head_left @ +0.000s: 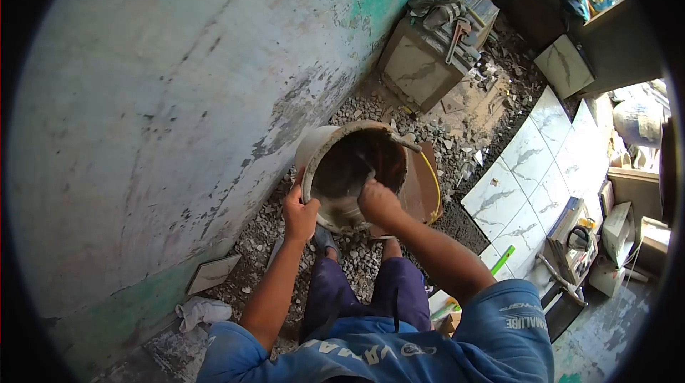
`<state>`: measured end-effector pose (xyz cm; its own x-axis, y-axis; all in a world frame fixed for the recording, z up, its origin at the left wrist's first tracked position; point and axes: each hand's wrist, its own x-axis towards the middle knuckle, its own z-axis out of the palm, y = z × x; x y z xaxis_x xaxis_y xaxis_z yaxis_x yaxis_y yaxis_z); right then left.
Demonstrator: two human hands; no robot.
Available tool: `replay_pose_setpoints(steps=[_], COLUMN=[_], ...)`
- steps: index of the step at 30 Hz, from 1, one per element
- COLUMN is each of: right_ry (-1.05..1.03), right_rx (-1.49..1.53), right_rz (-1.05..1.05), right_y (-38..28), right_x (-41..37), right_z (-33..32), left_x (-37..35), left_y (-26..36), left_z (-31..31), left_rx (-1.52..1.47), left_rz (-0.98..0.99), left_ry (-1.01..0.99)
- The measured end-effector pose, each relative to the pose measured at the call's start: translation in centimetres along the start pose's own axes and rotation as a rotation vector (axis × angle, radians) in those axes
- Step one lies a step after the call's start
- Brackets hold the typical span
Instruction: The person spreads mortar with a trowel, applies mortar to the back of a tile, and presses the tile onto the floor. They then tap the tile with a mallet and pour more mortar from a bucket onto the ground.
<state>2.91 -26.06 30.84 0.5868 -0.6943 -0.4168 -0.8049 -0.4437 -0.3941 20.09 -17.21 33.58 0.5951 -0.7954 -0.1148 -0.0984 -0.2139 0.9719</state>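
A round bucket (312, 144) with a mortar-crusted rim is tilted so that its mouth faces me, above the rubble floor. My left hand (300, 213) grips the rim at its lower left, thumb over the edge. At the bucket's mouth, my right hand (379, 202) is closed round the end of a tool (370, 175) that reaches inside. The rest of that tool is lost in the dark interior. A yellow handle (436, 182) hangs at the bucket's right side.
Broken stones (271, 240) cover the floor around my feet. Marbled tiles (524, 169) lie at right, with boxes and tools beside them. A tile-sided box (421, 62) carrying a pipe wrench (457, 37) stands by the wall (164, 98). A white cloth (202, 312) lies lower left.
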Motion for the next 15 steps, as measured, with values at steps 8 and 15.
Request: replay_pose_setpoints(steps=[8, 15], right_ry=[-0.244, 0.085], right_rx=[-0.137, -0.252], right_rz=[-0.383, -0.095], right_y=[-10.4, -15.7], right_x=[-11.2, -12.9], right_z=[-3.3, -13.1], left_x=[-5.6, -6.7], left_y=[4.8, 5.9], left_z=[-9.3, -16.9], left_rx=[-0.377, -0.468], left_rz=[-0.112, -0.078], left_ry=[0.032, -0.159])
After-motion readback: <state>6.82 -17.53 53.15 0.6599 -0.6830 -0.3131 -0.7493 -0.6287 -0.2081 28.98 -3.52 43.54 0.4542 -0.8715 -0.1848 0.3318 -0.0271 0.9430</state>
